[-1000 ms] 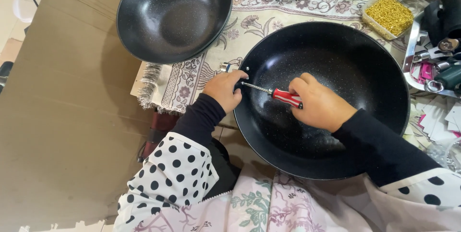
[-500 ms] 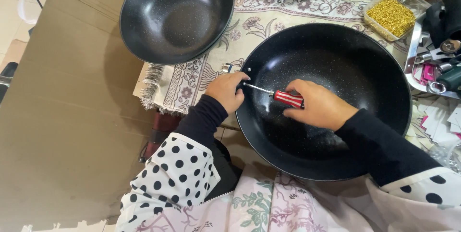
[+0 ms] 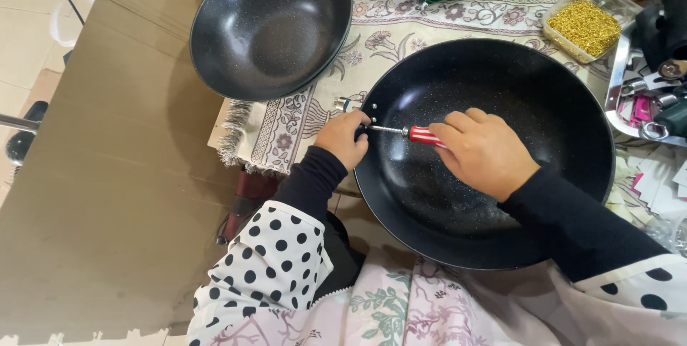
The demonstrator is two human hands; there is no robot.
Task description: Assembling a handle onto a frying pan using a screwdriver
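Screwdriver [image 3: 418, 134] within right hand [image 3: 486, 153] grip

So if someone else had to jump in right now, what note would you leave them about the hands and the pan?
Right hand: gripping the red-handled screwdriver, its tip at the inner wall of the big black pan, by the small rivet holes.
Left hand: on the outside of the pan's rim at that same spot, pinching something I cannot make out.
Second black pan: upper left, partly on the patterned cloth, no handle visible.
Tub of small gold pieces: upper right.
Done: the screwdriver is at the holes.
Left: the fastening looks unfinished; no handle shows on the big pan.
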